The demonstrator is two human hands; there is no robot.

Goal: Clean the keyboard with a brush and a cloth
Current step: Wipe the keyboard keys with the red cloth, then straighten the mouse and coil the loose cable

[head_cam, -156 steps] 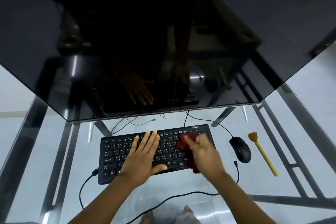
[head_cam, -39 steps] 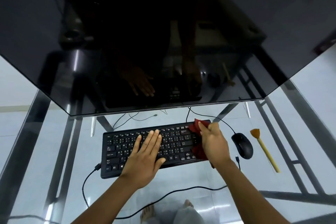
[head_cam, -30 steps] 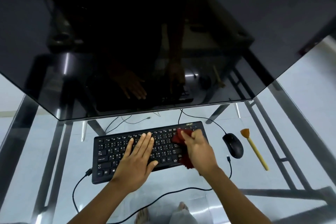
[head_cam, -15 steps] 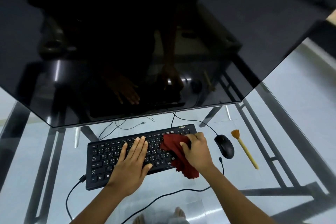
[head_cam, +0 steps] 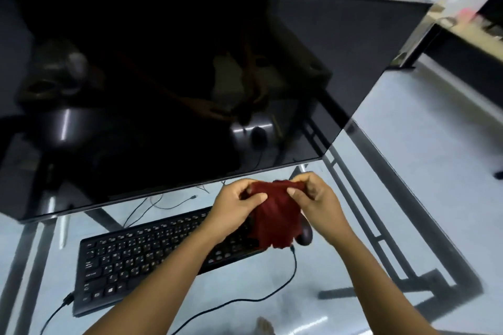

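Observation:
A dark red cloth hangs in the air between both hands, above the right end of the black keyboard. My left hand pinches its upper left edge and my right hand pinches its upper right edge. The keyboard lies flat on the glass table, its right end hidden behind the cloth and my left forearm. The brush is hidden from view.
A large dark monitor leans over the back of the table, close above my hands. A black mouse peeks out under the cloth at the right. Black cables run across the glass toward me. Metal table frame bars show beneath.
My left hand left the keys and took hold of the cloth. Both hands lifted the cloth off the keyboard and spread it. The view tilted up and right.

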